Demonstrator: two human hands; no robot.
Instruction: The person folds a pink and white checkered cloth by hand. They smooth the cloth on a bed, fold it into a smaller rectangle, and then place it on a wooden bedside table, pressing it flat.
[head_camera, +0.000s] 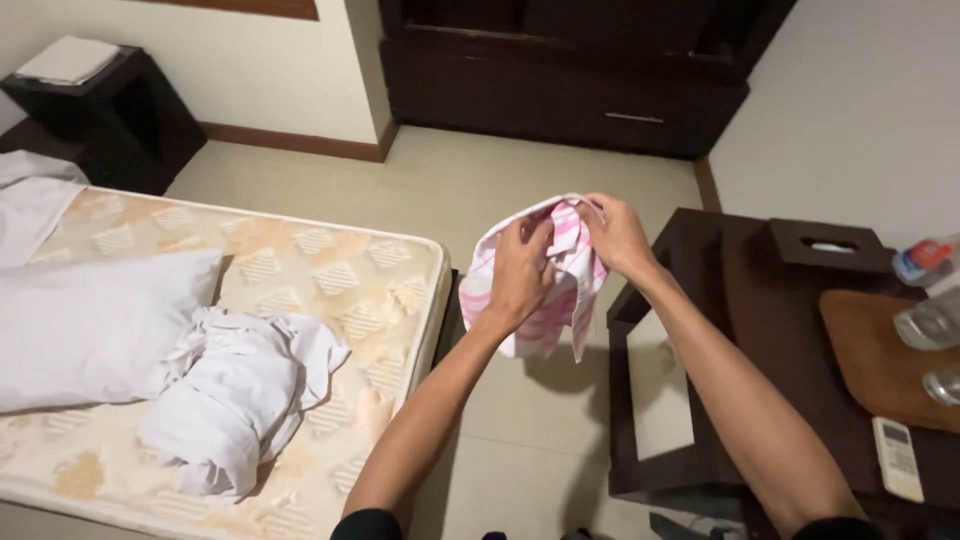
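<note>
Both hands are gripping a pink-and-white striped cloth (560, 290) in mid-air, above the floor between the bed (330, 290) and the dark table (740, 300). The left hand (520, 275) is clutching its front, the right hand (617, 235) is pinching its top edge. The cloth is hanging bunched, not yet folded flat.

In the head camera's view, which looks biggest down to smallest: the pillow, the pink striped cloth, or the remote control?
1. White pillow
2. Pink striped cloth, held up nearer the camera, so unsure
3. Remote control
</note>
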